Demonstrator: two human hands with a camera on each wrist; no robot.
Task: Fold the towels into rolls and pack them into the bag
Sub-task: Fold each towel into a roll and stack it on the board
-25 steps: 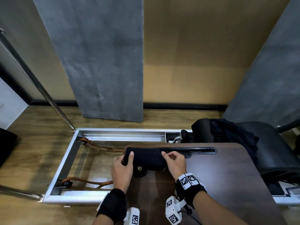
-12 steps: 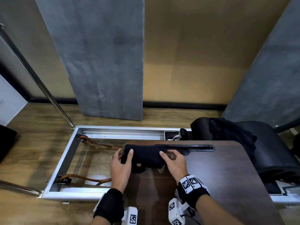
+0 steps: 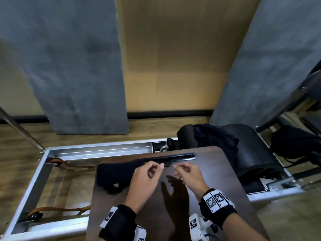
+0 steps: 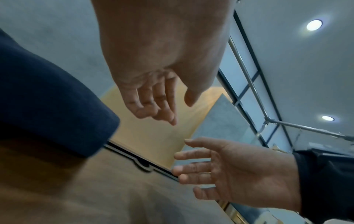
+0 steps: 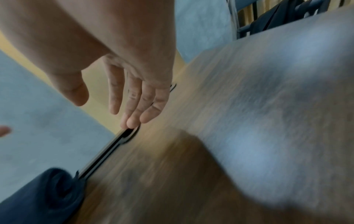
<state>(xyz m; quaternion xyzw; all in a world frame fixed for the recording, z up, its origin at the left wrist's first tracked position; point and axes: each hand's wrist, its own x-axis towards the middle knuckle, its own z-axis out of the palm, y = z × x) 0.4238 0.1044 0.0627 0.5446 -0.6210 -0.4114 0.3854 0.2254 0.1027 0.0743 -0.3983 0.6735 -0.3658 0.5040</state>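
A dark navy towel roll lies on the brown table, at its far left corner and partly over the edge. My left hand hovers just right of the roll, fingers loosely bent and holding nothing. My right hand hangs beside it over bare tabletop, fingers relaxed and empty. The left wrist view has the roll on the left, my left hand above and my right hand spread below. In the blurred right wrist view, my right hand is above the roll's spiral end.
A long black slot runs along the table's far edge. Left of and below the table is a metal frame with brown straps. At the right, a dark cloth lies on a black padded seat, with a black bag-like shape beyond it.
Both hands have let go of the towel roll and moved right, off it. The roll stays at the table's far left. The head view has shifted.
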